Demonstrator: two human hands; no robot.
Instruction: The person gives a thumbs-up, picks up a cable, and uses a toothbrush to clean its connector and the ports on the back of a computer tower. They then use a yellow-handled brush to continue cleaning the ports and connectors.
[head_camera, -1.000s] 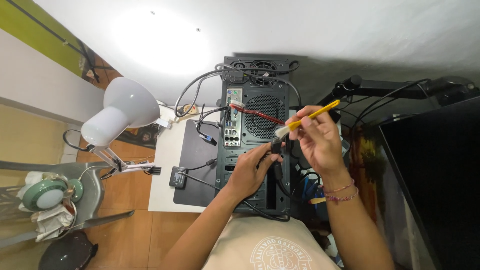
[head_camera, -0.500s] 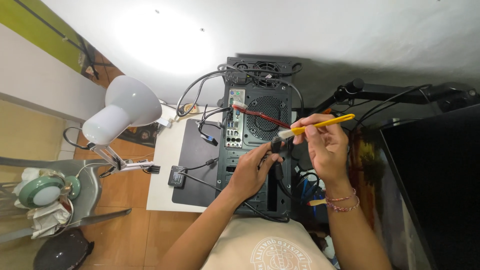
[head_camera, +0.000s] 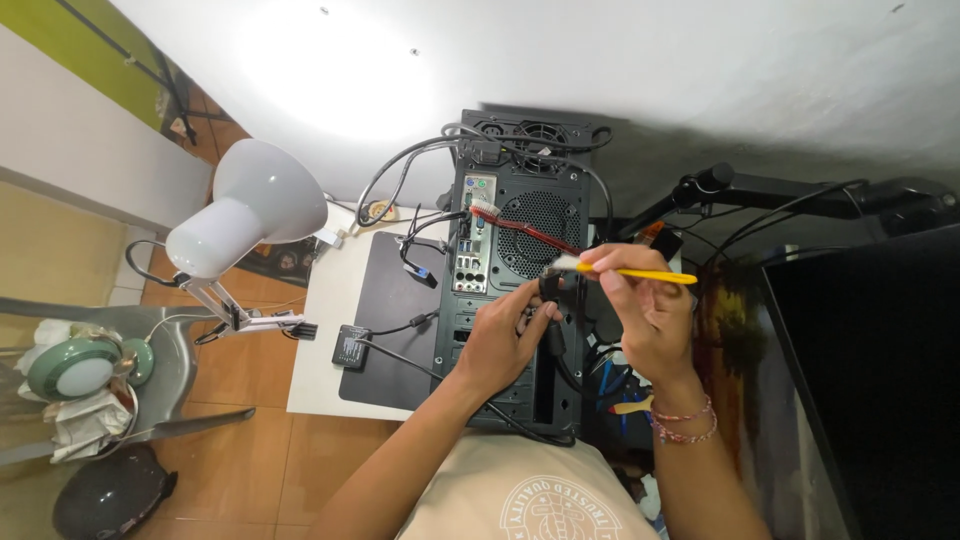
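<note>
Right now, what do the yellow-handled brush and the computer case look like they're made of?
Brush in the right hand: glossy yellow handle, probably plastic or painted wood; pale bristles. Computer case: black painted sheet metal, judging by its perforated fan grille and stamped slots.

Beige printed shirt (head_camera: 530, 495), seemingly beaded wrist bracelets (head_camera: 683, 424).

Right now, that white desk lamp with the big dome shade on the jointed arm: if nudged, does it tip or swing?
The white dome-shaded desk lamp looks top-heavy: the large shade sits on a thin jointed arm, so it would probably swing at the joints rather than slide. Its base is not clearly visible, so tipping risk is uncertain. The shade's smooth surface likely offers poor grip.
</note>
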